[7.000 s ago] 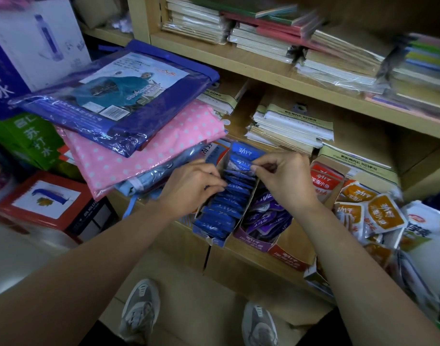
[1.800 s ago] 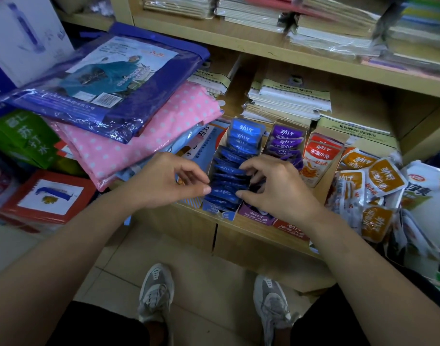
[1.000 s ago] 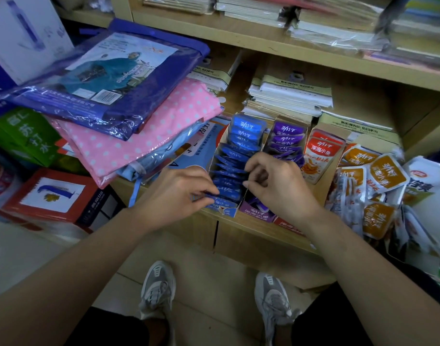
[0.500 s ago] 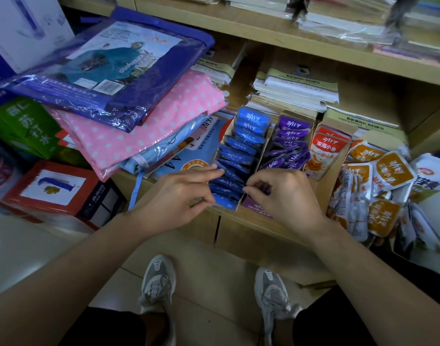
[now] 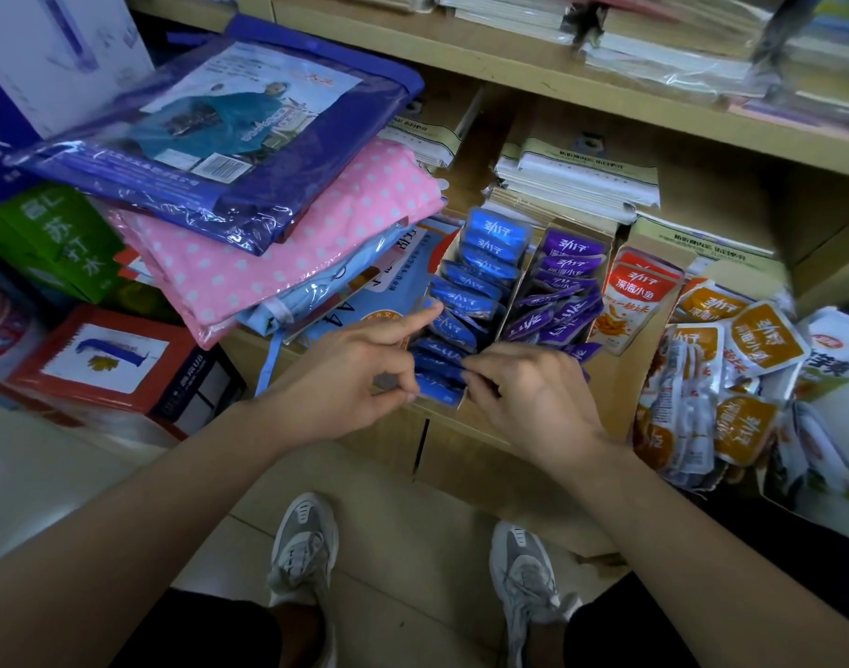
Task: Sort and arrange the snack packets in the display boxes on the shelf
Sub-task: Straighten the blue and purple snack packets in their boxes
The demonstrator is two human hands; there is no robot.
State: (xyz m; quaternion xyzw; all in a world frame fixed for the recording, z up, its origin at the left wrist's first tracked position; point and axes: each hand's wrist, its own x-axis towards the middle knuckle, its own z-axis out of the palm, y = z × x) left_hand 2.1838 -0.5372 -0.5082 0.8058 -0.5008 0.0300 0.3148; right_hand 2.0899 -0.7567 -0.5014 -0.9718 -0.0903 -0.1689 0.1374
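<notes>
A row of blue snack packets (image 5: 480,277) stands in a narrow display box (image 5: 449,400) on the lower shelf. My left hand (image 5: 355,373) is at the box's front left. Its index finger lies stretched onto a blue packet, and its thumb and other fingers pinch the front packets. My right hand (image 5: 533,397) is at the front right, fingertips pinching a front blue packet. Purple packets (image 5: 562,291) fill the neighbouring box, partly toppled. Red packets (image 5: 639,291) stand to the right of them. Orange packets (image 5: 745,339) lie loose beyond those.
Stacked raincoat packs, one blue (image 5: 229,132) and one pink dotted (image 5: 287,243), overhang the shelf at the left. Piles of notebooks (image 5: 576,180) lie behind the boxes. Cartons (image 5: 104,359) stand on the floor at the left, and my shoes (image 5: 306,547) are below.
Both hands have worked forward along the blue row to its front end. My left index finger now stretches onto the packets, and my right fingers have closed on a front packet.
</notes>
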